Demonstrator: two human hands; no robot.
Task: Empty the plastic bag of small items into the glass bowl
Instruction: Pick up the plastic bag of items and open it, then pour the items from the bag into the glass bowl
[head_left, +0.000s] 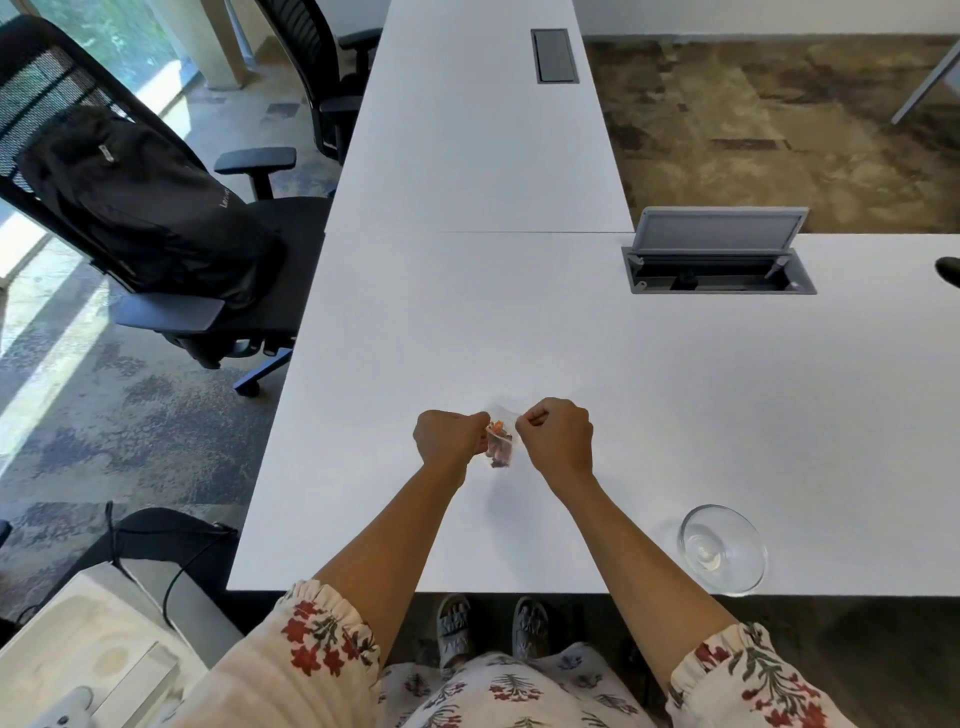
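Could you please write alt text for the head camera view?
Both hands, left hand and right hand, pinch a small clear plastic bag of colourful items above a white table. An empty clear glass bowl sits near the right front edge.

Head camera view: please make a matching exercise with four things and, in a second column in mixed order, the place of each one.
Things:
1. plastic bag
2. glass bowl
3. backpack
4. open cable hatch

Places:
a. on the office chair seat
b. set in the table, far right
c. held between both hands
d. near the table's front edge, right side

Pairs: 1-c, 2-d, 3-a, 4-b
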